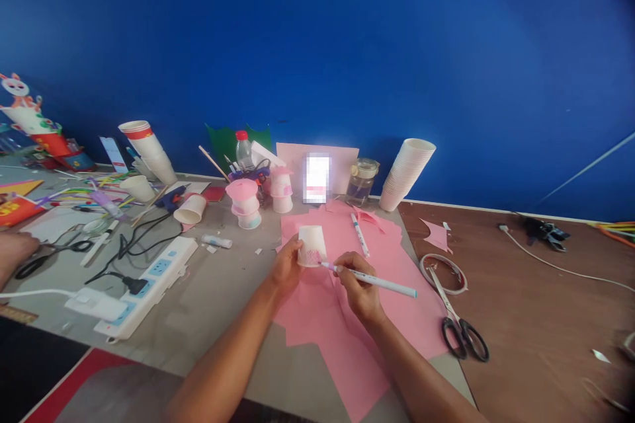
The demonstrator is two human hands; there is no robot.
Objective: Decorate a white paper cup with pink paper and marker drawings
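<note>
My left hand (pixel 288 266) grips a white paper cup (pixel 311 241) upside down, its fingers wrapped round the left side. Pink marks show low on the cup's wall. In my right hand (pixel 361 287) is a white marker pen (pixel 384 283) with a teal end; its tip points left and lies at or very near the cup's lower right edge. Whether the tip touches cannot be made out. Pink paper (pixel 317 307) spreads under both hands. A second marker (pixel 360 235) lies on that paper, beyond my right hand.
Scissors (pixel 456 324) and a tape roll (pixel 443 273) lie at right. Stacked paper cups (pixel 407 174), a glass jar (pixel 362 181) and a lit phone (pixel 317 177) stand behind. Left are decorated cups (pixel 244 203), a power strip (pixel 149 287) with cables, and another person's hand (pixel 16 252).
</note>
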